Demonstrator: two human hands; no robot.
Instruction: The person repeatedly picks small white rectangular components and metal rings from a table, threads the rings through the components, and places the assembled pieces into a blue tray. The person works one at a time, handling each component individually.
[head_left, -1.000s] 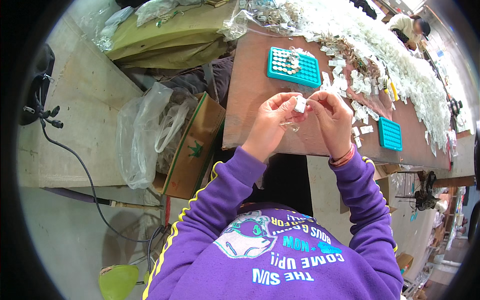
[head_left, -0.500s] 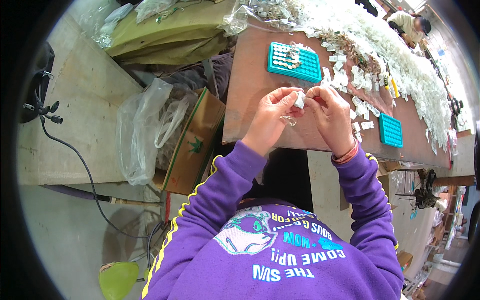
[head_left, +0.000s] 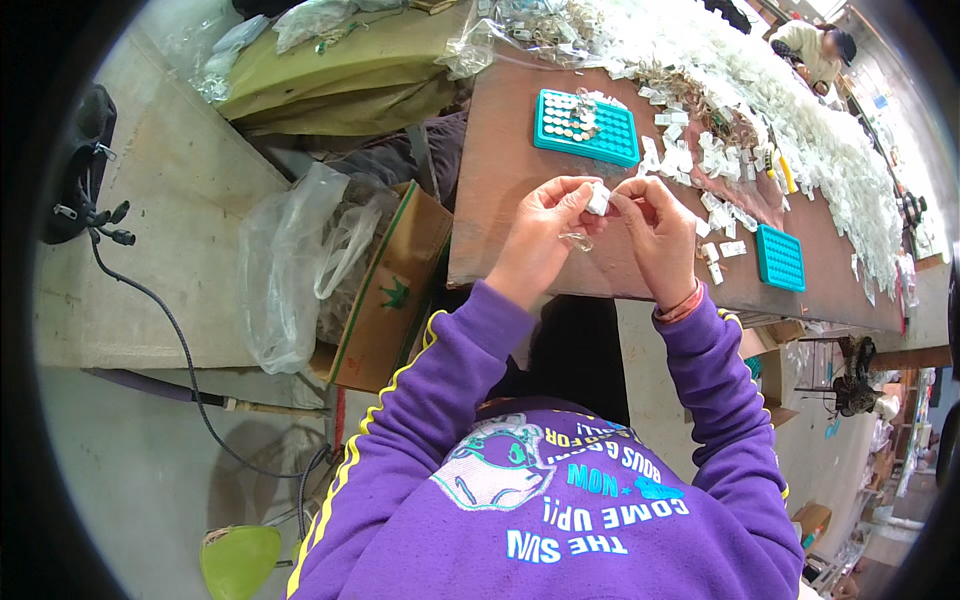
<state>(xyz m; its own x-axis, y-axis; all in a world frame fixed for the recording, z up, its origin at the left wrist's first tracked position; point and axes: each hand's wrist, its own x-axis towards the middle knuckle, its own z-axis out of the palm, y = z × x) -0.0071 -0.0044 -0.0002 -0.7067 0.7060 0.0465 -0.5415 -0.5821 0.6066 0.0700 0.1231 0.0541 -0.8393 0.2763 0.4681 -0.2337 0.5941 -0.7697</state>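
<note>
My left hand (head_left: 541,229) pinches a small white plastic piece (head_left: 598,199) between thumb and fingers, just above the near part of the brown table. A thin shiny loop (head_left: 577,241) hangs below these fingers; whether it belongs to the piece is hard to tell. Close at the right side of the piece, my right hand (head_left: 657,228) has thumb and forefinger pressed together. What sits in that pinch is hidden. Beyond both hands lies a teal tray (head_left: 615,146) of round pockets, some filled with pale discs and a small heap of metallic bits.
Several white pieces (head_left: 679,157) lie loose on the table (head_left: 500,190), with a large pile (head_left: 740,90) behind. A second teal tray (head_left: 780,258) and a yellow-handled tool (head_left: 786,172) are at the right. A cardboard box (head_left: 392,290) stands left; another person (head_left: 815,50) sits far right.
My right hand has shifted very slightly, and the white piece shows a little more between my hands. The grip of my left hand looks the same.
</note>
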